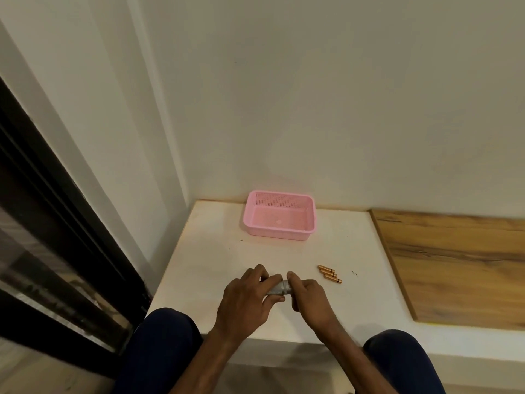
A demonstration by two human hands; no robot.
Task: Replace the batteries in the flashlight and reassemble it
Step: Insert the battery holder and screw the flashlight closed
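Tabletop (216,251): white.
Basket (277,234): pink, perforated walls, 12 o'clock on the tabletop, close to the wall (312,109).
Board (460,265): wooden, 3 o'clock, seemingly lying flat.
Window frame (56,223): dark, 9 o'clock.

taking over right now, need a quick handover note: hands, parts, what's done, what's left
Left hand grips one end of the silver flashlight; right hand grips the other end, low over the white table.
Three gold batteries lie loose on the table, right of the hands. The pink basket sits at the back.
Done: unclear. I cannot tell if the flashlight is open, or if those batteries are old or new.
Left: likely check that, fit the fresh batteries and close it.
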